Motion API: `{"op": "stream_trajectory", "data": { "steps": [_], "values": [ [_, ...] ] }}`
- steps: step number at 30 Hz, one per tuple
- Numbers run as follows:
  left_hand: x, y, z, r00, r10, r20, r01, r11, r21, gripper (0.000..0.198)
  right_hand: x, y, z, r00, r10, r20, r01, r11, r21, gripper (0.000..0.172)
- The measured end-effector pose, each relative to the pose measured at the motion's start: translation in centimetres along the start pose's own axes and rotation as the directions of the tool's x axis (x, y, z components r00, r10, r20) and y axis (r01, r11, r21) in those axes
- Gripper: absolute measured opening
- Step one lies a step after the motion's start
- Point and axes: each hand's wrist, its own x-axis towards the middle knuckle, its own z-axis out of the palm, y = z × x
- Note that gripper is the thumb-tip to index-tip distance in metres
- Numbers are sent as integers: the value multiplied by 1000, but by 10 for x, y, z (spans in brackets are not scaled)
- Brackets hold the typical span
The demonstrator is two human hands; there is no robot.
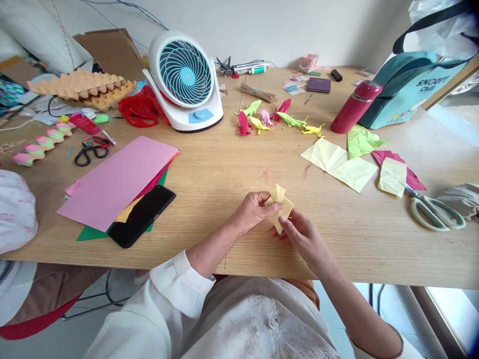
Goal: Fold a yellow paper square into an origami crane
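Observation:
Both hands pinch a small folded piece of pale yellow paper [279, 203] just above the wooden table [232, 169], near its front edge. My left hand [251, 211] grips the fold's left side with thumb and fingers. My right hand [301, 236] holds its lower right corner from below. Several finished folded paper figures [275, 119] in red, pink, green and yellow lie further back at the table's middle.
A stack of coloured paper sheets [116, 179] and a black phone [142, 215] lie to the left. Creased paper pieces [342, 162] and green-handled scissors [434, 212] lie right. A white desk fan [185, 80], red flask [355, 107], teal bag [407, 87] and egg cartons [80, 87] stand behind.

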Motion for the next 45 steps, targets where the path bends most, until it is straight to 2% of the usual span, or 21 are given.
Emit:
{"op": "stream_trajectory", "data": {
  "steps": [4, 9, 15, 22, 27, 29, 36, 45],
  "values": [
    [-1, -2, 0, 999, 2, 48, -1, 1000, -19, 38, 9, 4, -3, 997, 9, 72, -2, 994, -105, 54],
    [0, -1, 0, 999, 8, -41, -7, 1000, 27, 40, 8, 8, -3, 995, -10, 95, 16, 998, -65, 47],
    [1, 0, -1, 984, 38, -174, -34, 999, 24, 41, 4, 7, -5, 987, 46, 151, -44, 999, -17, 45],
    [0, 5, -1, 991, -1, -137, 0, 1000, -8, 43, 4, 8, -7, 985, 20, 170, -17, 1000, -24, 45],
    [0, 2, 1, 999, -51, 19, 52, 997, -50, 47, 4, 10, -5, 996, -28, 84, 27, 1000, 6, 47],
    [1, -3, 3, 997, -63, 41, 65, 996, -59, 47, 5, 10, -4, 996, -39, 75, 38, 999, 15, 47],
    [3, -9, 1, 995, -9, -101, 11, 1000, 21, 38, 7, 12, -2, 996, -35, 83, 36, 999, -10, 50],
    [3, -10, -1, 995, -16, -94, 18, 1000, 24, 37, 8, 13, -6, 989, -18, 147, 19, 1000, -9, 47]
  ]
}}
